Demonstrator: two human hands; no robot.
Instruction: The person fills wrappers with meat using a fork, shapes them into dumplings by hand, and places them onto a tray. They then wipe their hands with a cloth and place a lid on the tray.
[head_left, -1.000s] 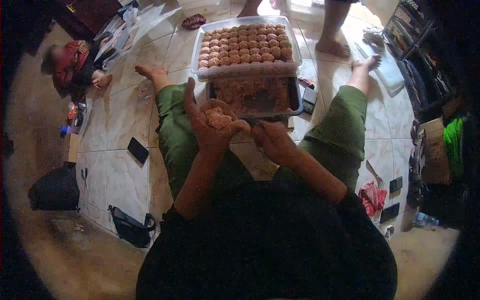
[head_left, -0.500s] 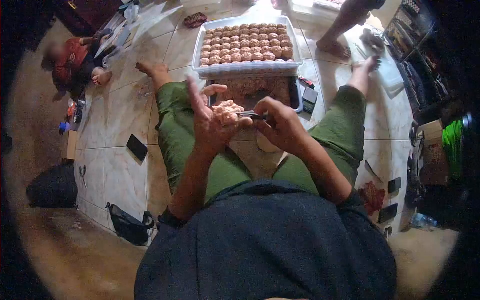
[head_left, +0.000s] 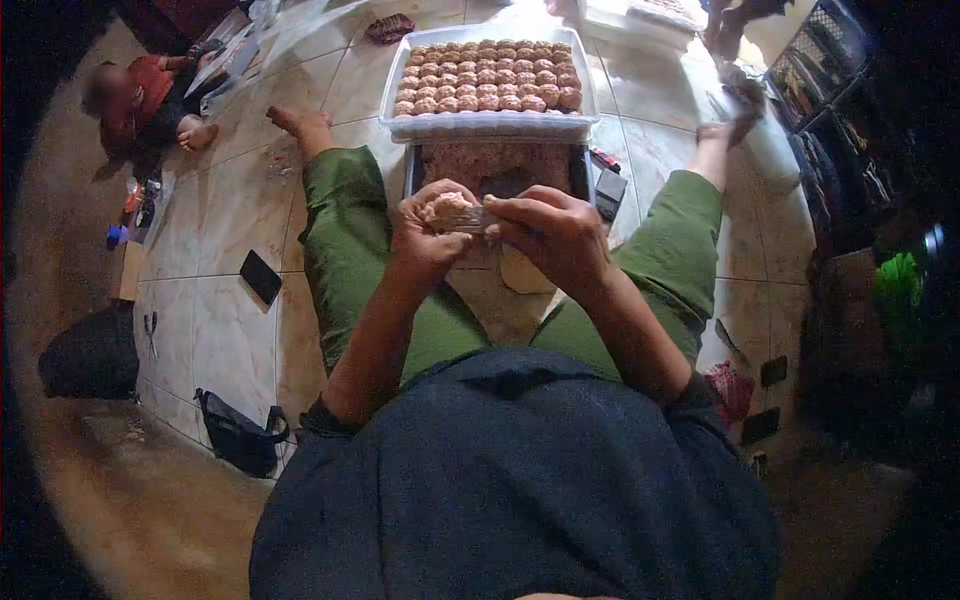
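The left hand (head_left: 425, 235) curls, half-closed, around a pinkish lump (head_left: 446, 207); the right hand (head_left: 555, 235) pinches a metal utensil (head_left: 470, 219) against it. Just beyond, a dark tray (head_left: 411, 168) holds loose mixture (head_left: 480, 163); farther off, 1 clear tub (head_left: 490, 128) carries rows of balls (head_left: 490, 75).

A plain blue-black top (head_left: 515, 490) is worn, its cloth creased across the front and bunched at the far edge. The upper arms are covered by short dark sleeves (head_left: 325, 418). The legs are clothed in wrinkled green trousers (head_left: 345, 225), cropped above the ankles. The left hand (head_left: 425, 245), right hand (head_left: 562, 240) and feet (head_left: 300, 126) are left bare.
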